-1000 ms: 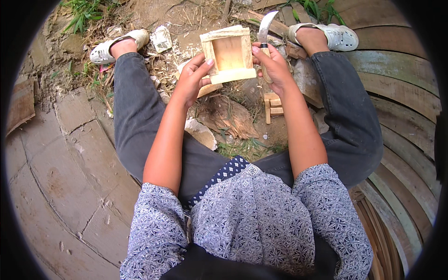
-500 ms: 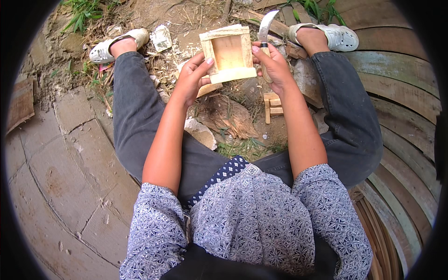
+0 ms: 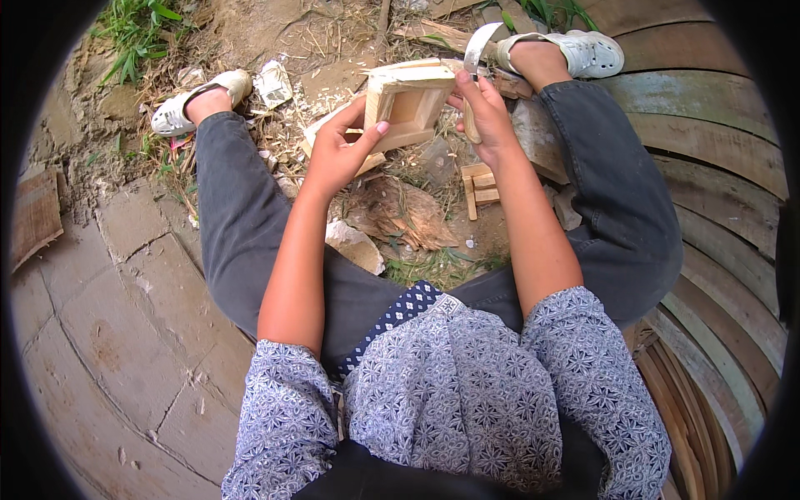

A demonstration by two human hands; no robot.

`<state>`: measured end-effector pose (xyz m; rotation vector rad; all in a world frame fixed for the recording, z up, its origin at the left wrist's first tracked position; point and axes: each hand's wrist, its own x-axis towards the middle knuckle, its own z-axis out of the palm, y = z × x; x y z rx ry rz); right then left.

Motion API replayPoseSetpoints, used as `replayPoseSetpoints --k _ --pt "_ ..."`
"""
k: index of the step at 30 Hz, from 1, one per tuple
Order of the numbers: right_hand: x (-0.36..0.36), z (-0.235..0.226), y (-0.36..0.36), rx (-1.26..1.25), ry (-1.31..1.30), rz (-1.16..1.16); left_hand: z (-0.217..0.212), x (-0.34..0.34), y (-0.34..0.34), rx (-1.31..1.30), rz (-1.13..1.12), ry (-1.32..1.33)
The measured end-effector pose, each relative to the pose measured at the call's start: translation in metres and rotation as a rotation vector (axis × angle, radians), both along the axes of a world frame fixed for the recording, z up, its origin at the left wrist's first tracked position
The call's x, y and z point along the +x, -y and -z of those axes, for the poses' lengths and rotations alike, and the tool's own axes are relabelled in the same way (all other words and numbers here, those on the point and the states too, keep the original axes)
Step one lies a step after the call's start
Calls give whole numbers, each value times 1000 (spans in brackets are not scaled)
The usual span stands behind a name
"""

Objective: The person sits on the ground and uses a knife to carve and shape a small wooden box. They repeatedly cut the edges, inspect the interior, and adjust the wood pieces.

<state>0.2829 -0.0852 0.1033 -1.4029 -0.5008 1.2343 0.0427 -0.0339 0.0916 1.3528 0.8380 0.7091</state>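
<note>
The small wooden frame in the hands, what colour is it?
Pale, unpainted light tan wood; the wooden frame shows best in the head view, held between the left hand and right hand.

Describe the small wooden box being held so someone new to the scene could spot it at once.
Look between the person's two outstretched legs, up near the sandalled feet. There the left hand and the right hand, which also grips a curved knife, hold the wooden box above the littered ground. Unlike the flat wood scraps below, it is a pale, open, square frame.

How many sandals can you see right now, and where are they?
2. One pale sandal is on the person's left foot at upper left, on the dirt near the grass. The other sandal is on the right foot at upper right, beside the curved wooden planks. None seem hidden.
</note>
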Motion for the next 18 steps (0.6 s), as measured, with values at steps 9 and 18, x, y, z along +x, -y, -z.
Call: replayPoseSetpoints --k 9,18 --pt "2 9 2 -145 146 112 42 -44 -10 573 40 -918" --pt "9 6 0 10 78 253 30 -36 -7 279 308 -1014"
